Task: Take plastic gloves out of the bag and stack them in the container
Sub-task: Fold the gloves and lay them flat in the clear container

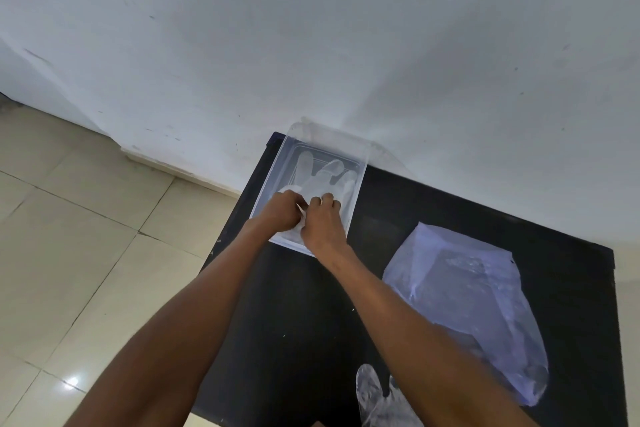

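Note:
A clear plastic container (360,163) stands at the far left corner of the black table (311,322). Inside it lies a translucent plastic glove (323,175), fingers pointing away from me. My left hand (282,210) and my right hand (323,222) meet over the container's near end, both pinching the glove's cuff, which they largely hide. The clear plastic bag (478,302) lies flat on the table to the right. Another plastic glove (375,399) rests at the table's near edge, partly under my right forearm.
A white wall rises right behind the table and container. Beige floor tiles (86,236) spread to the left, below the table's left edge.

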